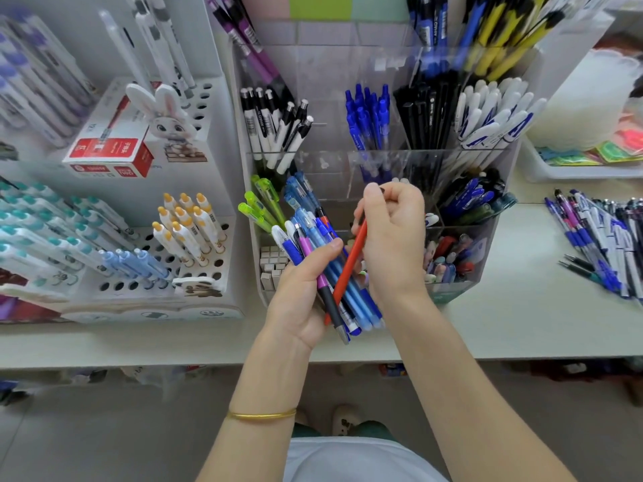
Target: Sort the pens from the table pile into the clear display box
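Clear display box [330,168] stands at mid-tabletop, toward the far edge, divided into compartments.
- Middle row, left to right: black-and-white pens [275,133], blue pens [368,123], black pens [424,113], white-and-blue pens [494,116].
- Back row: purple pens [243,40] at the left, yellow pens [504,36] at the right; blurred.
- Front left compartment: green pens [259,203], with small white erasers [271,266] below them.
- Front right compartment: mixed small items [452,259], too blurred to tell apart.

Left hand [299,293] grips a bundle of pens [327,259], mostly blue, fanned upward in front of the box's front left.

Right hand [393,238] pinches the upper end of a red pen [351,259] between thumb and fingers. This pen slants across the bundle, its lower end near the left palm. The hands are close together, just apart, above the near half of the tabletop.

Table pile of pens [605,238] lies at the right edge of the tabletop [522,325], well apart from both hands.

A white perforated stand [208,259] with orange-capped pens [188,224] sits just left of the box. Bare tabletop shows between the box and the pile, and in a strip along the near edge.
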Tool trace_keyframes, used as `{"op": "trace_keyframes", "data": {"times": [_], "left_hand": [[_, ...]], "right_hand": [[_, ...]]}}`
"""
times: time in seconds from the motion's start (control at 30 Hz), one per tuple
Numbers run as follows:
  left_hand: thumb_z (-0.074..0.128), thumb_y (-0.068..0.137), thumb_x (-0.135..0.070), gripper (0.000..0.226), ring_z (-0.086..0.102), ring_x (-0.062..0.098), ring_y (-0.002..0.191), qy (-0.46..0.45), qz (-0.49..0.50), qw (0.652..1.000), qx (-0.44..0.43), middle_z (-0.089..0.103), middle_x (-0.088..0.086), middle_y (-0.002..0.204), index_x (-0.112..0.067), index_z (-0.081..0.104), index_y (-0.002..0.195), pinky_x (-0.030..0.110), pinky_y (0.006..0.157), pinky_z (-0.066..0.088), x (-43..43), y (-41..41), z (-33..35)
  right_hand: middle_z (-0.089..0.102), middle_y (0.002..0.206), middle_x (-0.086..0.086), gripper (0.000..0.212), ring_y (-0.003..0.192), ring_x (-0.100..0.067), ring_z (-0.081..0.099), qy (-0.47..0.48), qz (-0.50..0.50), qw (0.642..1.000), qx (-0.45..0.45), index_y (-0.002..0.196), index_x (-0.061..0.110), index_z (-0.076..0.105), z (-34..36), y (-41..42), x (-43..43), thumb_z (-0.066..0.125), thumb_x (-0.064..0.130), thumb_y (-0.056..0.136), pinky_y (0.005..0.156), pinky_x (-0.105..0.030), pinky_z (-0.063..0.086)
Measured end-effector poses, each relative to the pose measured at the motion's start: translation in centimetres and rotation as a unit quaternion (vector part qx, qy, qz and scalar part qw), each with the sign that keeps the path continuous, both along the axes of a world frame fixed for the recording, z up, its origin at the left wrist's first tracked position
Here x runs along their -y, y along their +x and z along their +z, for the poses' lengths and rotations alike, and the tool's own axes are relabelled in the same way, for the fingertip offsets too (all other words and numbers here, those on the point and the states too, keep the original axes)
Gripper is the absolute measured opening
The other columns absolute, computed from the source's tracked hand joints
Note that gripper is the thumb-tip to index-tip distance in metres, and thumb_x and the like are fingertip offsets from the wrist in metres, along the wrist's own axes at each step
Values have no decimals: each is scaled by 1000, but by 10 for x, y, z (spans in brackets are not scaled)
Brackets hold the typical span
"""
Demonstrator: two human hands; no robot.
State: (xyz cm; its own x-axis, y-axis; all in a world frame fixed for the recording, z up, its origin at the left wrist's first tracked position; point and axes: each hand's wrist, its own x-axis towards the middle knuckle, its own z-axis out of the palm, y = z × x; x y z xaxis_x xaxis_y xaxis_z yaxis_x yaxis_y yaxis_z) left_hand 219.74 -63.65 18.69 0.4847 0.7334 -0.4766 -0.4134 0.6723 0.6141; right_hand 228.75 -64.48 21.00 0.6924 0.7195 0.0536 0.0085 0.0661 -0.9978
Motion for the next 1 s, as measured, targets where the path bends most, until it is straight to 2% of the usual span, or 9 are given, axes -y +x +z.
{"op": "trace_keyframes", "data": {"times": [0.07,0.17,0.27,0.33,0.5,0.63,0.77,0.9,1.0], "left_hand": [[64,84,-8,4,67,20,61,-3,2,1000,-1,68,10,72,-4,64,86,36,60,61,0,0,-2],[57,89,-2,12,68,17,57,9,-23,1000,-1,66,8,65,-4,63,79,30,54,58,0,-4,-7],[64,83,-1,5,66,17,54,33,-64,997,4,64,6,63,-4,60,83,26,50,53,0,-7,-8],[65,74,-7,20,66,17,56,46,-79,996,13,65,5,67,-3,59,93,27,50,53,-2,-7,-9],[63,73,-11,23,65,15,58,55,-112,992,27,64,4,70,-5,61,96,27,55,54,-4,-13,-9],[73,68,-14,32,65,16,62,37,-127,990,52,64,5,75,-5,63,97,30,62,55,-8,-14,-11],[74,65,-16,39,63,15,62,43,-140,988,54,67,6,80,-6,60,99,35,74,55,-16,-15,-8],[69,77,-7,24,64,15,59,58,-140,988,21,69,10,77,-4,62,99,32,63,59,-21,-18,1],[62,74,-11,24,65,16,59,58,-140,988,4,68,10,76,-2,62,97,31,60,59,-22,-19,4]], "right_hand": [[53,69,-2,12,56,-8,50,50,-53,997,13,88,16,44,0,1,2,48,15,99,55,-25,44],[49,63,-1,16,51,-10,44,64,-87,994,-20,84,12,44,2,16,-1,49,18,98,48,-22,37],[40,55,6,26,51,-8,37,-68,56,994,56,71,14,51,-1,30,-6,57,29,92,48,-25,30],[40,48,7,30,41,-6,38,-139,150,977,66,68,11,50,-1,28,-5,61,26,91,44,-25,34],[56,57,-1,28,40,-8,47,-191,211,954,93,87,-5,61,5,28,-3,65,23,90,41,-23,44],[54,64,-9,22,47,-16,49,-174,197,960,96,87,-2,60,4,31,-9,63,20,91,43,-28,46],[50,60,-7,21,55,-21,45,-163,167,964,127,80,4,59,3,29,-15,61,22,91,57,-43,50],[46,56,0,21,51,-15,43,-157,139,971,114,77,11,53,2,25,-19,57,22,94,58,-42,49],[47,58,0,21,52,-16,45,-159,127,966,159,79,9,51,0,24,-21,54,22,95,57,-33,43]]}}
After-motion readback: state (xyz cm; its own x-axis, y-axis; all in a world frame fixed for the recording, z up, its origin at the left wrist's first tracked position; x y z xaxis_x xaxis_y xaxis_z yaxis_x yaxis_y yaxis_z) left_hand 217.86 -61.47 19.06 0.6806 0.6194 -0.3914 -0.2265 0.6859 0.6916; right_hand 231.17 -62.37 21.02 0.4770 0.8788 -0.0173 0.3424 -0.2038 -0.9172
